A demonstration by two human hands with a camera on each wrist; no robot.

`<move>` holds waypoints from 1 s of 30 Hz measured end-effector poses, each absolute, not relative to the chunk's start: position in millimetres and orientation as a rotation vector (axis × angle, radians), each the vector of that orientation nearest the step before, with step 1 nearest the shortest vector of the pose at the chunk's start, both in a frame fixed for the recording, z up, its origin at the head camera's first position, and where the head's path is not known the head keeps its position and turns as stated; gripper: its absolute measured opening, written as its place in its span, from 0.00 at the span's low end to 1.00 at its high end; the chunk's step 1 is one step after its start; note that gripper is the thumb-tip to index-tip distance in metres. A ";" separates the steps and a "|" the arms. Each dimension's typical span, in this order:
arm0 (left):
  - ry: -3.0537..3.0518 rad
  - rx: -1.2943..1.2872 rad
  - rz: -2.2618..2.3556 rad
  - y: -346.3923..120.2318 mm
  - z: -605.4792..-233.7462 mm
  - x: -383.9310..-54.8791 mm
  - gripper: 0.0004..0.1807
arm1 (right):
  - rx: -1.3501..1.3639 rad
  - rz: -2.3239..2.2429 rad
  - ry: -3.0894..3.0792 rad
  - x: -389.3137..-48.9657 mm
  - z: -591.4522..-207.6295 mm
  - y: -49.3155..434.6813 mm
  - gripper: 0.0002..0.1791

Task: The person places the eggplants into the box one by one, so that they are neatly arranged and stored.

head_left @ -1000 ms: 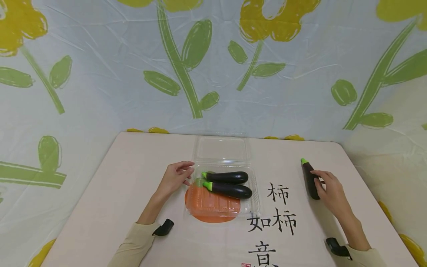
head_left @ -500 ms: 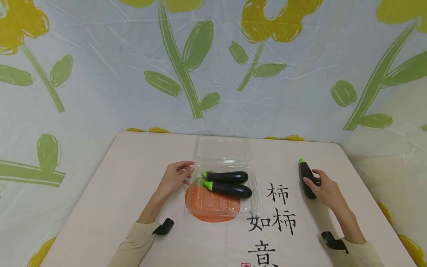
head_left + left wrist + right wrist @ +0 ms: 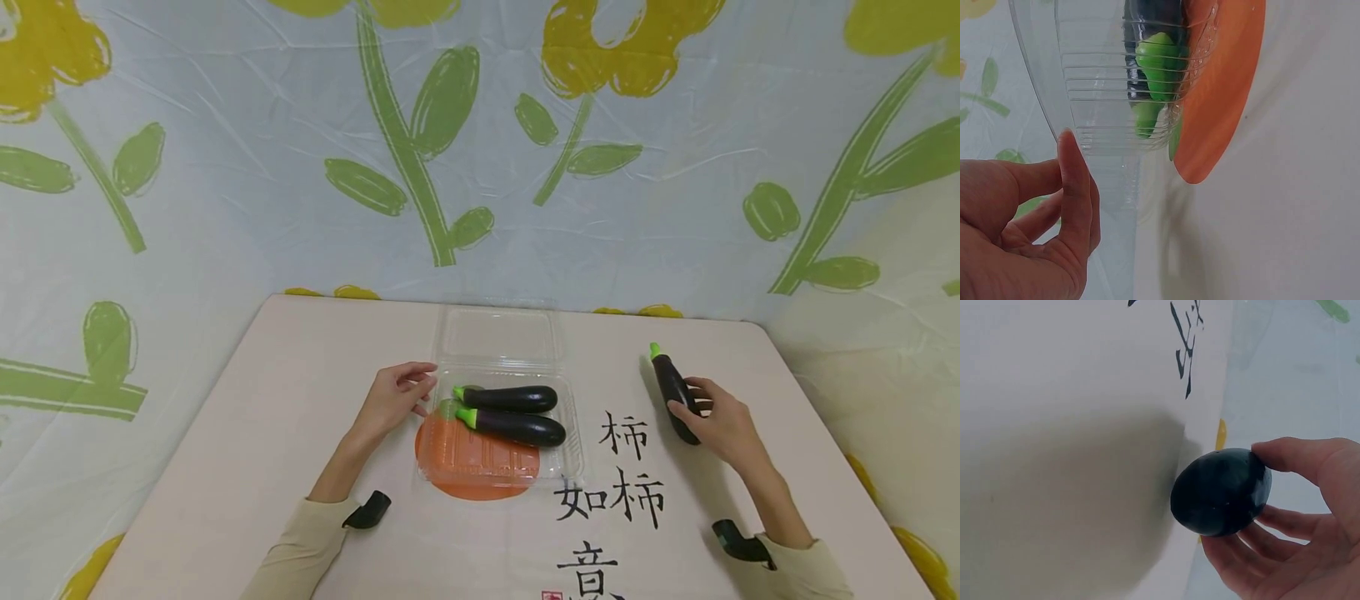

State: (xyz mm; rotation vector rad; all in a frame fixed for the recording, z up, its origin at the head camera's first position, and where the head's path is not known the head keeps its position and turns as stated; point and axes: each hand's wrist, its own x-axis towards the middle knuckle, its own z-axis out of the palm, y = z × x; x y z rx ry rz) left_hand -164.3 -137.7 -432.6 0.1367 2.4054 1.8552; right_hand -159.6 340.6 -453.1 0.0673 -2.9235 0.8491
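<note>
In the head view, my right hand (image 3: 723, 421) grips a dark eggplant (image 3: 671, 387) with a green stem end, thumb on one side and fingers on the other. The right wrist view shows its rounded end (image 3: 1219, 494) between thumb and fingers, with a broad shadow on the table beside it. Two more eggplants (image 3: 517, 428) lie side by side in a clear plastic clamshell box (image 3: 573, 467), stem ends to the left. My left hand (image 3: 393, 398) stays at the box's left side, fingers loosely bent, a fingertip (image 3: 1067, 140) right at the clear rim.
The box's lid (image 3: 498, 333) lies folded back toward the far edge. Under the box, the pale tabletop (image 3: 300, 400) bears an orange disc print (image 3: 480, 492) and black written characters (image 3: 626, 437). A flowered cloth (image 3: 262, 167) hangs behind and around the table.
My right hand has closed its thumb and fingers round the eggplant and moved it to the left, stem end shifting most. The left hand and the box have stayed put.
</note>
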 end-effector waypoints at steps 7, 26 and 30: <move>2.406 0.155 1.856 -137.8 -432.4 -163.9 0.17 | 0.120 0.867 -2.869 -154.0 -444.8 330.0 0.31; 2.395 0.153 1.860 -138.4 -429.9 -163.9 0.17 | 0.326 0.917 -2.736 -144.9 -413.8 297.7 0.31; 2.404 0.148 1.854 -138.1 -429.0 -163.1 0.17 | 0.351 0.910 -2.723 -141.2 -407.9 289.5 0.31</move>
